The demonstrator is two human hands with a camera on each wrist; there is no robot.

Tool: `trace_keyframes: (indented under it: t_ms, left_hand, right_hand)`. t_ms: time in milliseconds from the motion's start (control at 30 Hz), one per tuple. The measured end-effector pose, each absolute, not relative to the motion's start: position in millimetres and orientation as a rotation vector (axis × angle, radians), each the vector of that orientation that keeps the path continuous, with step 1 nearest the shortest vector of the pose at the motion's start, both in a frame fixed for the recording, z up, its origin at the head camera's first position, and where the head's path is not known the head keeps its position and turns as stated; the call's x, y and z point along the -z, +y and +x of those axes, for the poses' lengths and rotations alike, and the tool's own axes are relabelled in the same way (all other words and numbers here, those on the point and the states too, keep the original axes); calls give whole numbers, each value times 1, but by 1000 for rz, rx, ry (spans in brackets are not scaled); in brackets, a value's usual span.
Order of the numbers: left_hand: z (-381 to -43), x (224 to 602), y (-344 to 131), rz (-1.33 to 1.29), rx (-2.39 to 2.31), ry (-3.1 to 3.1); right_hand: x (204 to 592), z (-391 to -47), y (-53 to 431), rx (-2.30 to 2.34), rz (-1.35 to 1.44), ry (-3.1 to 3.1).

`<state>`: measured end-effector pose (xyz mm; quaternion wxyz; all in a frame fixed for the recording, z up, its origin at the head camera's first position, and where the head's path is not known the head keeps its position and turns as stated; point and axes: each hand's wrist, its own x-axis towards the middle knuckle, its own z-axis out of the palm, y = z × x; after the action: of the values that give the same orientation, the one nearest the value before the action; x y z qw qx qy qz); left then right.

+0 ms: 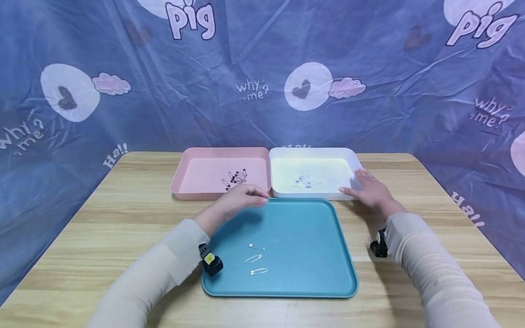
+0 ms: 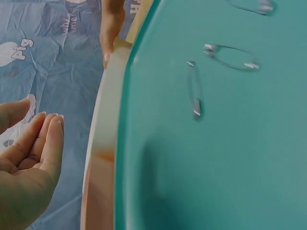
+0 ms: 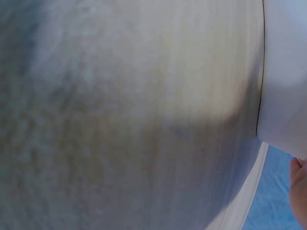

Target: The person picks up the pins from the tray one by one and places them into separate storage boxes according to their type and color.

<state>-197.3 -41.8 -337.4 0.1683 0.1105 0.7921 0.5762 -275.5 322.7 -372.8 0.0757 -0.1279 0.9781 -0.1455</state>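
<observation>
My left hand (image 1: 242,200) hovers over the back left edge of a teal tray (image 1: 303,246), near the pink tray (image 1: 221,197). In the left wrist view, the left hand (image 2: 33,167) has its thumb apart from slightly bent fingers, with nothing between them. My right hand (image 1: 371,191) rests at the front right corner of the white tray (image 1: 311,196), thumb over the front rim and fingers along the right side. Only a little of the right hand (image 3: 300,191) appears in the right wrist view. Three silver safety pins lie on the teal tray, the nearest safety pin (image 1: 259,271) at the front.
Several black safety pins (image 1: 238,176) lie in the pink tray, and several silver or white pins (image 1: 304,182) in the white tray beside it. All trays stand on a wooden table (image 1: 123,228). A blue printed cloth (image 1: 229,114) hangs behind.
</observation>
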Motion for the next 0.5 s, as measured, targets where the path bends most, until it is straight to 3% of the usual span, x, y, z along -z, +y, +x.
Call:
trace_keyframes:
  t_ms: [500]
  left_hand:
    - [-169, 356, -65, 458, -1536, 2154]
  right_hand:
    - [372, -276, 324, 433, -387, 2933]
